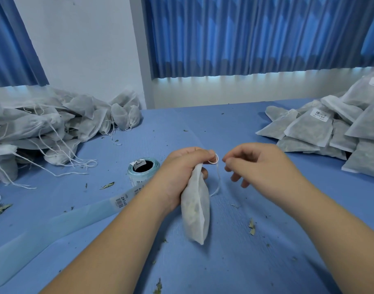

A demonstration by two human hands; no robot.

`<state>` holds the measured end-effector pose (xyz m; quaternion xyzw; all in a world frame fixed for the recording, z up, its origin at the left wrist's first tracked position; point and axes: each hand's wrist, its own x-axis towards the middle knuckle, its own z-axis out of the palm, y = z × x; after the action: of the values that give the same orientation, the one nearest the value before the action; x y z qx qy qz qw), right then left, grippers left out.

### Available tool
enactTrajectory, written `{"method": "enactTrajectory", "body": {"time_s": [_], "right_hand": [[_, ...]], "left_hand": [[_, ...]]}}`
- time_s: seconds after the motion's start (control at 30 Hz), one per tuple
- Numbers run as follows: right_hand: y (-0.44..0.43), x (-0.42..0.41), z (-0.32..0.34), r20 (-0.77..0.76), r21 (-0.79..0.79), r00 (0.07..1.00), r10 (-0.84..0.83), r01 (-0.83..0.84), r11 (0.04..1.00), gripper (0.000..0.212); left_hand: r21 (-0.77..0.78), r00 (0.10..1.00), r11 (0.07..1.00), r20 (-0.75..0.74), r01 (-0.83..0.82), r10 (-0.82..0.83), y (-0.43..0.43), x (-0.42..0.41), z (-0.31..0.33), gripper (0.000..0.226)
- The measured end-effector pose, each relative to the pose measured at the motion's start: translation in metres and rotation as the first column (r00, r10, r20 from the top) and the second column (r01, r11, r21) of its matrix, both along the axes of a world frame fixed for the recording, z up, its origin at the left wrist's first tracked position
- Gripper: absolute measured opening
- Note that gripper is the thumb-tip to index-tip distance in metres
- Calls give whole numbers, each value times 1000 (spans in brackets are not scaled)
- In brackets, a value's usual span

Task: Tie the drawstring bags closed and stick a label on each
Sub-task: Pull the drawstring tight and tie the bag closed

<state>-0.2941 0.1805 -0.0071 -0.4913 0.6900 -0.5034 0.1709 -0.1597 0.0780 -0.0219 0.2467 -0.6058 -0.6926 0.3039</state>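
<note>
here, in the head view, the left hand (182, 166) is curled tight round the gathered neck of a small white non-woven drawstring bag (195, 213). the bag hangs down from the fist towards the person, its bottom corner low over the blue table (266, 262); whether it touches the surface cannot be told. pale bits of filling show faintly through the fabric.

the thin white drawstring (218, 179) forms a small loop at the tip of the left forefinger, then drops in a loose strand to the table just right of the bag.

the right hand (258, 162) is just beside that loop, palm down, its fingers bent and its thumb brought up close to its forefinger. whether a piece of string is pinched between them cannot be told.

just left of the left wrist a pale blue roll of barcode labels (143, 169) stands on end on the table, and its long backing strip (54, 225) runs off towards the lower left, passing under the left forearm.

at the far left lies a heap of white bags with loose strings (33, 128). at the far right lies a heap of flat grey-white bags with labels stuck on (330, 128). dried leaf scraps (252, 227) are scattered over the table. pleated blue curtains (256, 35) hang behind.
</note>
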Motion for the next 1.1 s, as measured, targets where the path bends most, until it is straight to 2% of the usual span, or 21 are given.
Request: {"method": "enactTrajectory", "body": {"time_s": [0.1, 0.8, 1.1], "right_hand": [[1, 5, 3, 91, -58, 995, 35, -30, 998, 11], [-1, 9, -2, 41, -3, 999, -29, 30, 1000, 15], [-1, 6, -1, 111, 4, 994, -8, 7, 1000, 13]], "left_hand": [[-33, 1000, 999, 22, -3, 4, 1, 0, 0, 12], [-168, 995, 984, 70, -56, 68, 5, -2, 1, 19], [-95, 993, 995, 118, 16, -5, 6, 1, 4, 19]]}}
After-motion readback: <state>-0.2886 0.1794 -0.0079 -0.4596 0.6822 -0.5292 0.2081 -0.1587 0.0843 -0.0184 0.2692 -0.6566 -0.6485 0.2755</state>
